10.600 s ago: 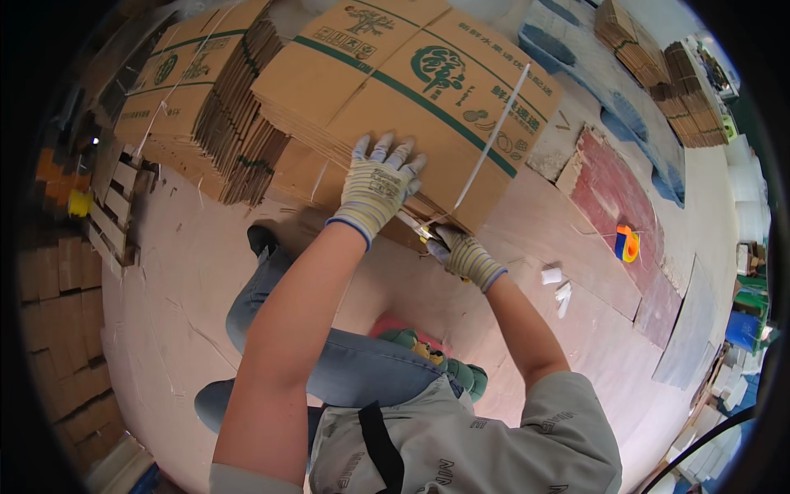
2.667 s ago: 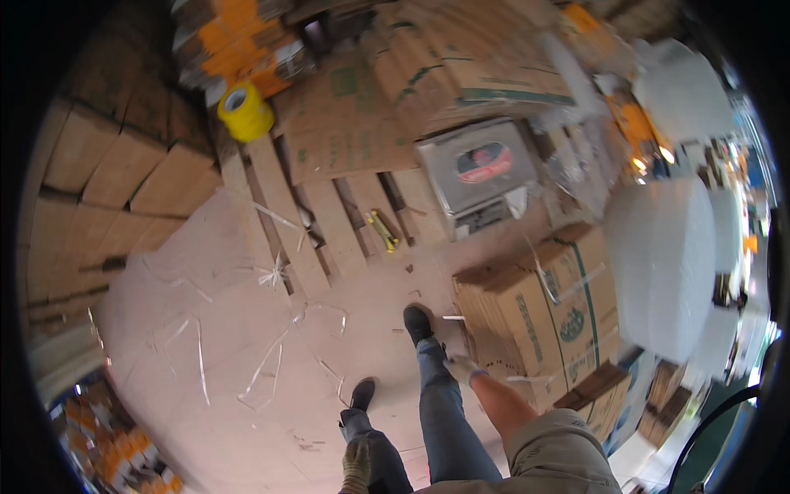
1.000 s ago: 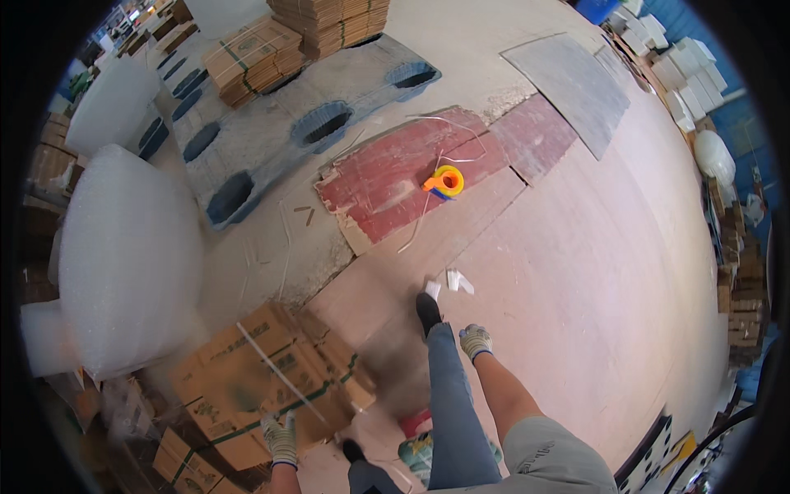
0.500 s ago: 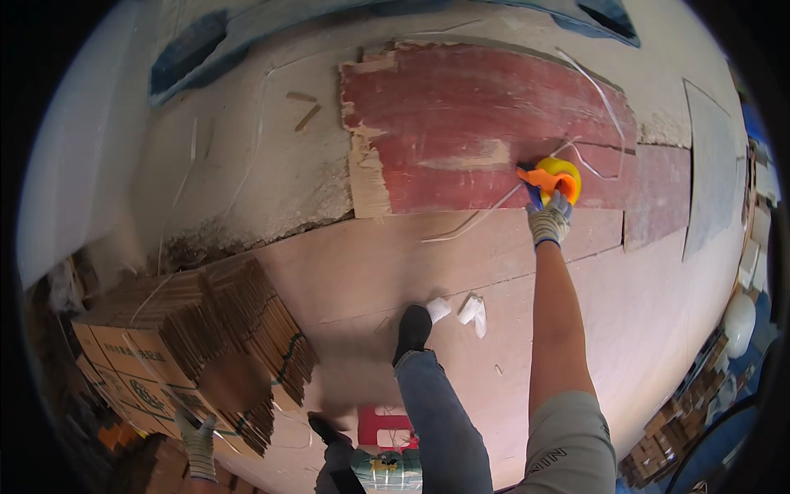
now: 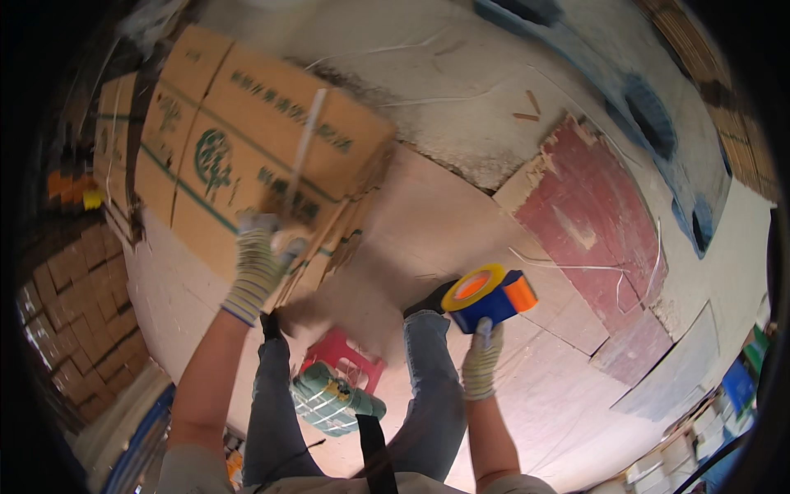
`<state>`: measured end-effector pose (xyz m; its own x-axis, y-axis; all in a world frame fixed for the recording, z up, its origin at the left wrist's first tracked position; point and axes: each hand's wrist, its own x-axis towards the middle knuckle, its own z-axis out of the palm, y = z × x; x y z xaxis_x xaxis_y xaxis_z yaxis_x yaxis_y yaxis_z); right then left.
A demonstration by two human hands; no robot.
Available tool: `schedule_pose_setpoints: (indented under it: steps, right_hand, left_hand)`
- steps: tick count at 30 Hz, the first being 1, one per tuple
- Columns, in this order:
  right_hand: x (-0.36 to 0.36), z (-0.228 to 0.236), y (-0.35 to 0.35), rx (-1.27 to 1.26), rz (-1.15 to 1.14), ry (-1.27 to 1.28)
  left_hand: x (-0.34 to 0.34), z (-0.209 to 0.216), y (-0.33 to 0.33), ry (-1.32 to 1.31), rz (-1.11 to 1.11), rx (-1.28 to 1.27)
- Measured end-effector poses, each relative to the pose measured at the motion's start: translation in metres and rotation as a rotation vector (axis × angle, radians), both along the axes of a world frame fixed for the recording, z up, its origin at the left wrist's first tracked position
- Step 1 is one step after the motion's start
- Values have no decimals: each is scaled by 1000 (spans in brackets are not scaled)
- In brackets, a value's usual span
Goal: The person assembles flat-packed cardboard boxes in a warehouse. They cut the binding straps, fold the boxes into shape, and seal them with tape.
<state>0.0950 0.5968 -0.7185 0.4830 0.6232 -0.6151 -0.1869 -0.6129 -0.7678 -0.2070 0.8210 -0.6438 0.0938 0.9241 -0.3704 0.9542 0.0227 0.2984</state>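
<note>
Matt card against smooth plastic

The bundled cartons (image 5: 271,111) are matt cardboard, smooth on the printed face; the strap (image 5: 306,148) looks like smooth plastic; the tape dispenser (image 5: 481,313) and its tape roll (image 5: 494,273) look like smooth plastic, their sheen hard to judge through blur; left glove (image 5: 257,267) and right glove (image 5: 480,362) are knit cloth, dull and ridged; the jeans (image 5: 429,362) are matt denim; the stool (image 5: 369,374) is smooth plastic; the red board (image 5: 588,218) is scuffed wood, with a rough, splintered edge; the concrete (image 5: 461,148) is rough and crumbled.
</note>
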Motion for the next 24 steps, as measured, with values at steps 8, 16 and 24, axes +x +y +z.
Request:
schedule_pose_setpoints:
  steps: [8,16,24]
  right_hand:
    - [-295,126,6,190,841,269]
    - [-496,2,-106,-67,2532,-359]
    - [-589,-100,-151,-797,3003,-75]
  left_hand:
    - [-120,88,-191,-925,859,-155]
    - [-472,71,-361,-431,1501,248]
    - [-604,52,-510,-264,2052,347]
